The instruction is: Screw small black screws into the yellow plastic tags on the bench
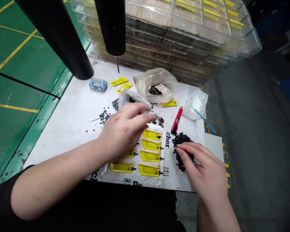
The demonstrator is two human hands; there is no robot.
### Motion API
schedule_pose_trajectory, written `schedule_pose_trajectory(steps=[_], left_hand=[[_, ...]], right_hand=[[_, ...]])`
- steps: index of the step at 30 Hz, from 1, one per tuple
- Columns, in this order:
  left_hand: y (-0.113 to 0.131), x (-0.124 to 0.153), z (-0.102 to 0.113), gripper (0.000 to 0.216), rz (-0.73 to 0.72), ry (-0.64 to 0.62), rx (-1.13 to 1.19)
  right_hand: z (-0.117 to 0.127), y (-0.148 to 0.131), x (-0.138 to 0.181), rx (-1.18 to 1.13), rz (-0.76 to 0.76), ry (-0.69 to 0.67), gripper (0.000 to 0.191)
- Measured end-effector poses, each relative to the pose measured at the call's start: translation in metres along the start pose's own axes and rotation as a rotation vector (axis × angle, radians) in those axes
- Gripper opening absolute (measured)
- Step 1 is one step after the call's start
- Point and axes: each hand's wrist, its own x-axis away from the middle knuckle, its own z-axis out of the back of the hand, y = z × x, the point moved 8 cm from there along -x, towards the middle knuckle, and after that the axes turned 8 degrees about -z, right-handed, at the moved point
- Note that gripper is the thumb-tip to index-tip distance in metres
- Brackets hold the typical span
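L hand (124, 127): ctr of frame, fingers loosely spread, nr yellow pcs (149, 156)
R hand (206, 170): lower rt, fingertips pinched at blk pile (181, 139), can't tell if gripping

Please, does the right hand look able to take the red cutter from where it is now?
Probably yes. The right hand is at the pile of black parts, and the red cutter lies just beyond it, with nothing visible on top. Only the low pile sits between.
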Motion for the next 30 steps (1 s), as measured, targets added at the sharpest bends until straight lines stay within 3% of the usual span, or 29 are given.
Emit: schedule_pose_trajectory(steps=[5,13,20,30], left_hand=[[0.008,-0.003,-0.004,0.022,-0.034,-0.07,0.018],[0.035,0.001,-0.024,0.018,-0.204,-0.245,0.027],[0.034,0.011,-0.058,0.016,-0.253,-0.452,-0.068],[0.03,0.01,-0.069,0.022,-0.221,-0.494,-0.04]], right_hand=[[-0.021,-0.009,-0.001,0.009,0.124,-0.097,0.02],[-0.04,-0.008,-0.001,0.009,0.154,-0.18,0.022],[-0.047,-0.009,0.0,0.015,0.184,-0.188,0.024],[-0.051,-0.011,-0.002,0.049,0.188,-0.21,0.019]])
